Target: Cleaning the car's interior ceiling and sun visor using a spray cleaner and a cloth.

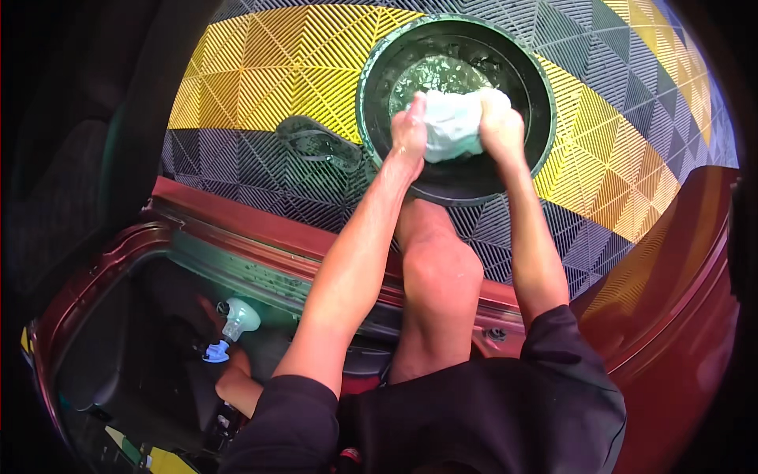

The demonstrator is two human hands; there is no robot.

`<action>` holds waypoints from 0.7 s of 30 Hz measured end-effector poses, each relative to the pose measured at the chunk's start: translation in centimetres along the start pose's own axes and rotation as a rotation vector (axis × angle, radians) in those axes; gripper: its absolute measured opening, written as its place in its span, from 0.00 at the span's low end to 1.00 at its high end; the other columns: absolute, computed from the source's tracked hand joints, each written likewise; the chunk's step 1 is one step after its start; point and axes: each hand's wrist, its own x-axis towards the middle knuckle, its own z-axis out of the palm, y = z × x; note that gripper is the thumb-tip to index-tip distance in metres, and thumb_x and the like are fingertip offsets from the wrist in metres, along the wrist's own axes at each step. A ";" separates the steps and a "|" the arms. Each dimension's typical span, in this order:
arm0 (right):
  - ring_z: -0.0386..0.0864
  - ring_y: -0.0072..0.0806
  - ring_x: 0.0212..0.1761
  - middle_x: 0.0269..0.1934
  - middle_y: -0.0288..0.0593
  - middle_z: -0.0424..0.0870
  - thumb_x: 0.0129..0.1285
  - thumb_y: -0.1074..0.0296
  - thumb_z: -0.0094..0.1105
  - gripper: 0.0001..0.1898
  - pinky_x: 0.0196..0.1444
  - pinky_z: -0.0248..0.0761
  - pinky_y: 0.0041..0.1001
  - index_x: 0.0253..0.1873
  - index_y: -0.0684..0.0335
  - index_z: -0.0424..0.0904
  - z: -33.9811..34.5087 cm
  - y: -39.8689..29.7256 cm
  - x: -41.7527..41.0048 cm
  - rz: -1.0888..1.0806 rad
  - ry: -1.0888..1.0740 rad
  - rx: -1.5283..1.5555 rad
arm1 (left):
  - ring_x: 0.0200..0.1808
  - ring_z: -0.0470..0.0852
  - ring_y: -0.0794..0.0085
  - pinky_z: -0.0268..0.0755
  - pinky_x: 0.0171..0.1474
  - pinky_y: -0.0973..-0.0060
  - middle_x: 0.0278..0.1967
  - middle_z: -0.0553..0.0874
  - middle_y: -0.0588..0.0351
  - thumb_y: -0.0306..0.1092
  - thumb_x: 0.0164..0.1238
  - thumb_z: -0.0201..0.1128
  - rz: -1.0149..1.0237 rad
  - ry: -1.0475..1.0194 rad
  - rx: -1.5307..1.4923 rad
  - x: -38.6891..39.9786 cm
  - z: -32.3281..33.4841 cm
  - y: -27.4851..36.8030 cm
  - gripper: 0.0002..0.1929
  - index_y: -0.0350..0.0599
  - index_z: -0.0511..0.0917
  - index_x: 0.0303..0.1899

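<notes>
A wet white cloth (453,127) is stretched between my two hands over a round black tub (456,192). My left hand (408,136) grips its left end, thumb up. The right end is bunched in my right hand (503,127). Water (441,71) lies in the bottom of the tub, its surface rippled with bright glints. The cloth's lower edge hangs within the tub's rim; whether it touches the water I cannot tell.
A dark flip-flop (320,142) lies left of the tub on yellow and grey slatted floor tiles (266,65). My bare knee (444,266) crosses the red car sill (237,207). A translucent bottle with a blue top (237,317) is at lower left. Red bodywork (669,296) stands right.
</notes>
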 end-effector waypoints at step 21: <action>0.85 0.39 0.41 0.37 0.53 0.86 0.56 0.56 0.58 0.18 0.46 0.76 0.35 0.43 0.63 0.83 6.3 -2.3 4.7 0.312 -0.471 0.218 | 0.65 0.72 0.53 0.62 0.66 0.62 0.63 0.74 0.44 0.59 0.63 0.56 -0.125 0.353 0.879 0.0 -1.6 0.4 0.33 0.47 0.73 0.63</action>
